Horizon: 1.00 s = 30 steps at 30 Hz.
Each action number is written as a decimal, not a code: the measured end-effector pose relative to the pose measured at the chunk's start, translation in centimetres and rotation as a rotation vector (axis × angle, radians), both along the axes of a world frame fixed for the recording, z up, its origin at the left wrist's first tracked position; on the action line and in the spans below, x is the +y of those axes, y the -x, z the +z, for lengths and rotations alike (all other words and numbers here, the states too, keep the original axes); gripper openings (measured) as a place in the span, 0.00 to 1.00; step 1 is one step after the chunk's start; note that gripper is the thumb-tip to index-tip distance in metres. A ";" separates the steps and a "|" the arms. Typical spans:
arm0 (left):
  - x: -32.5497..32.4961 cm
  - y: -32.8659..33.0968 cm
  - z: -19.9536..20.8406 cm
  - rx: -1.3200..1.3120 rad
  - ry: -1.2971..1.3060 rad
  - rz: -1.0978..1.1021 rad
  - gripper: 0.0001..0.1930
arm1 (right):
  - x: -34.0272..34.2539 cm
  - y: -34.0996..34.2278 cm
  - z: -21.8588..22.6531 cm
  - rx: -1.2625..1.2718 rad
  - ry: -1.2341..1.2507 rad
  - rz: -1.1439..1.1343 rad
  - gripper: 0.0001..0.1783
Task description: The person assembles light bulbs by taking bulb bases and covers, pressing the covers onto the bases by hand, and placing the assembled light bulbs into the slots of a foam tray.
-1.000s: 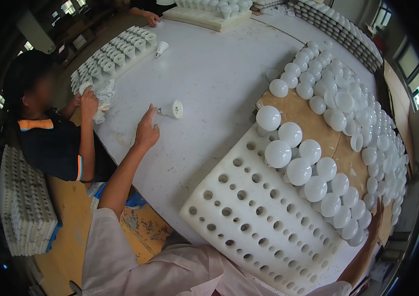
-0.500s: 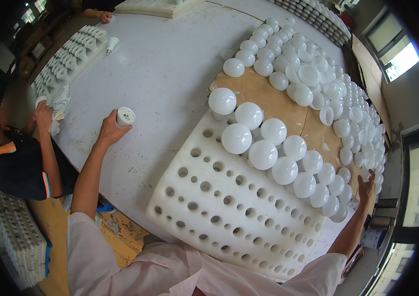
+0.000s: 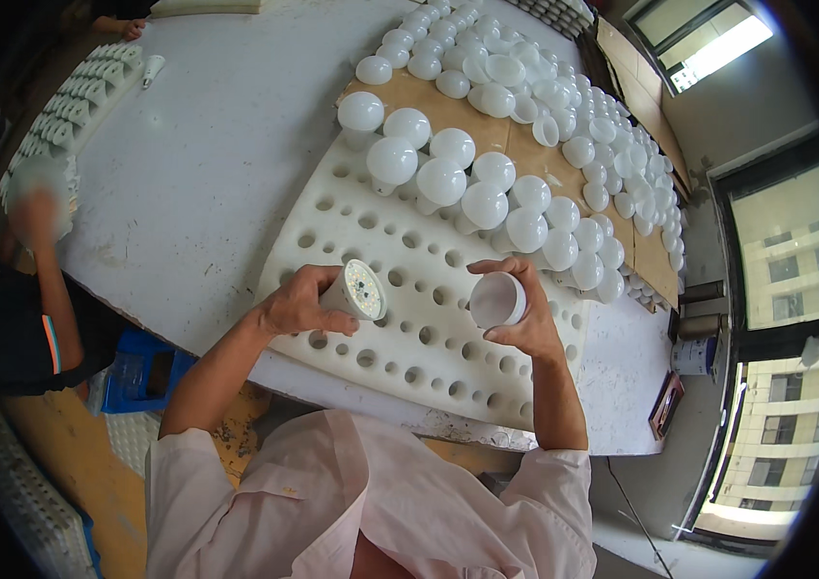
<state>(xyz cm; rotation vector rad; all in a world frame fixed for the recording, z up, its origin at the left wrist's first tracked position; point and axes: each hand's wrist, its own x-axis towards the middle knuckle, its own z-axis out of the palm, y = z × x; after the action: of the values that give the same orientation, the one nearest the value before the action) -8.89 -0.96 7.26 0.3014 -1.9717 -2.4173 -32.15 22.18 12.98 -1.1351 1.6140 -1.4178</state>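
1. The left hand (image 3: 300, 304) grasps a white lamp body (image 3: 364, 291) around its side, thumb and fingers on opposite sides, its round speckled face turned up toward the camera.
2. The right hand (image 3: 535, 326) grips a white dome cover (image 3: 496, 300), fingers curled about it and its open mouth facing the camera.
3. Both pieces are above a white foam tray (image 3: 385, 343) with rows of round holes, well apart from each other.
4. Along the tray's far side, bulbs with domes on (image 3: 441, 181) stand upright in close rows; the nearer holes are vacant.
5. Beyond them lies a brown cardboard sheet (image 3: 467, 116), with many loose white domes (image 3: 505, 69) crowded over its far part.
6. The tray and the cardboard rest on a pale worktop (image 3: 197, 145).
7. At the worktop's left edge is a block of lamp bodies (image 3: 81, 106), with a single lamp body (image 3: 152, 70) lying just beside it.
8. A co-worker's hand (image 3: 38, 220) is raised near that block; blur hides whatever it may hold.
9. A blue stool (image 3: 144, 369) stands below the worktop's left edge.
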 end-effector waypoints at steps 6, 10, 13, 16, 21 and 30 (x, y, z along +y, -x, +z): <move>1.8 1.7 -0.4 0.012 0.273 -0.094 0.25 | -2.4 -3.9 -4.2 0.094 -0.078 0.120 0.50; 1.7 1.4 0.9 -0.133 0.200 -0.199 0.23 | -3.0 -5.6 -4.4 0.078 -0.075 0.156 0.45; 1.6 1.6 0.6 -0.182 0.229 -0.249 0.24 | -3.1 -6.1 -4.4 0.124 -0.074 0.139 0.44; 1.8 2.0 1.2 -0.211 0.260 -0.278 0.26 | -2.9 -6.2 -4.2 0.177 -0.128 0.148 0.44; 2.0 2.5 1.3 -0.256 0.285 -0.263 0.22 | -3.0 -6.5 -3.2 0.363 -0.187 0.195 0.45; 2.1 2.7 1.3 -0.276 0.347 -0.297 0.20 | -3.5 -7.9 -3.2 0.556 -0.275 0.211 0.46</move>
<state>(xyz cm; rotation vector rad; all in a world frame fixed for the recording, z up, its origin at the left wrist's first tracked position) -11.60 1.15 8.59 0.3739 -2.6819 -2.2188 -24.22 18.72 9.74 -1.5620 1.9161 -0.7470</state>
